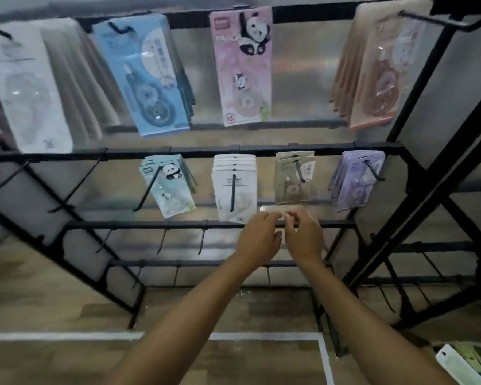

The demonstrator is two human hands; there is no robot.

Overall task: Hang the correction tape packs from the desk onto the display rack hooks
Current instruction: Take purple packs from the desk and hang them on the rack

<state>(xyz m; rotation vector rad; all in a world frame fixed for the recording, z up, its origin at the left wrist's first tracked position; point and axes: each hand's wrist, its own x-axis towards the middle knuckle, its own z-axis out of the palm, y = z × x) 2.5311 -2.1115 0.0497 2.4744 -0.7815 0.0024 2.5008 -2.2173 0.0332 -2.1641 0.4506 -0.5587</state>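
My left hand (258,237) and my right hand (303,237) are side by side at the third bar (150,225) of the black display rack. Together they pinch the top edge of a pale correction tape pack (272,209), which is blurred and mostly hidden behind my fingers. The hook it sits at cannot be seen. Above, the second row holds mint panda packs (170,187), white packs (235,184), beige packs (293,176) and purple packs (356,179). More packs (467,365) lie at the bottom right corner.
The top row carries white (25,87), blue (147,73), pink panda (242,65) and peach packs (378,65). Bare hooks (202,240) stick out left of my hands on the third bar and on the bar below. Wooden floor with a white line (67,336) lies underneath.
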